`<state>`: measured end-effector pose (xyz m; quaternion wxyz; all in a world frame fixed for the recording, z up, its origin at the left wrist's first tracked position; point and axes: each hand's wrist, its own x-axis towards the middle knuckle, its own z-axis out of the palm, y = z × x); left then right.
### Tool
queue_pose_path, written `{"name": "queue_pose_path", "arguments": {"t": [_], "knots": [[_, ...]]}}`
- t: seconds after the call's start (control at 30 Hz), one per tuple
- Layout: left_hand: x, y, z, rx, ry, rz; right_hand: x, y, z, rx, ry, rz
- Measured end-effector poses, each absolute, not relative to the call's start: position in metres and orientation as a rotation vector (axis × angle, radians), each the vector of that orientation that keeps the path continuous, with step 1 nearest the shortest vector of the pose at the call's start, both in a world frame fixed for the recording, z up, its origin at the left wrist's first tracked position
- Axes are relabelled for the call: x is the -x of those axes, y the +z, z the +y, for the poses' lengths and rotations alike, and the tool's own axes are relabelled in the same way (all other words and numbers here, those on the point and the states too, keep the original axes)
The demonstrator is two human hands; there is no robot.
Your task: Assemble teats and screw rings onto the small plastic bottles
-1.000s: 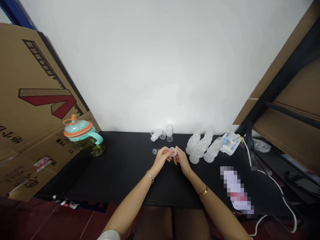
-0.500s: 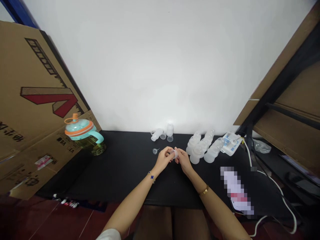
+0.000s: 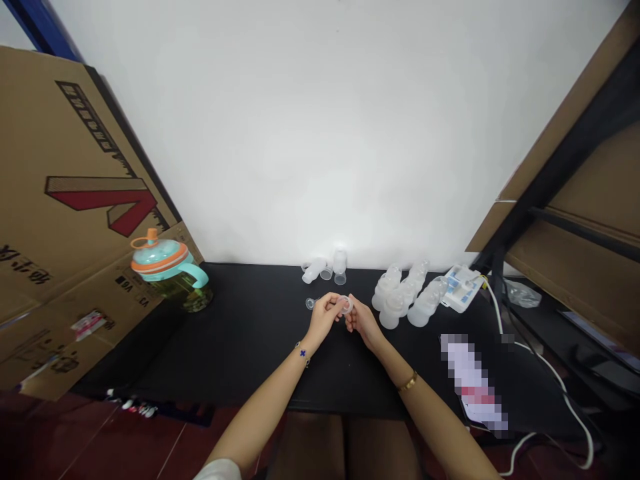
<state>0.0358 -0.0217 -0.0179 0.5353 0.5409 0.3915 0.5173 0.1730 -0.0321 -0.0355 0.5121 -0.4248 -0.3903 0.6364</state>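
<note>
On the cardboard box [image 3: 30,147] at the left we read the small markings "V6" [image 3: 127,285] and "V3" [image 3: 144,302], with a filled black square beside "V6". We also find a large red angular sign [image 3: 100,199] and bigger dark characters [image 3: 27,265], which we cannot decipher. The blue print on the white package [image 3: 463,287] is too small to read.
</note>
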Motion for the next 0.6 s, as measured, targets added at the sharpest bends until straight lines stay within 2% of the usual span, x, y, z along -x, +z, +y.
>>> {"name": "queue_pose_path", "arguments": {"t": [0.4, 0.6], "knots": [[-0.0348, -0.0238, -0.0179, -1.266, 1.184, 0.943, -0.1749, -0.0357, -0.0307, 0.881, 1.546, -0.896], [-0.0339, -0.0201, -0.0202, -1.202, 1.169, 0.932, -0.1743, -0.0362, -0.032, 0.97, 1.588, -0.904]]}}
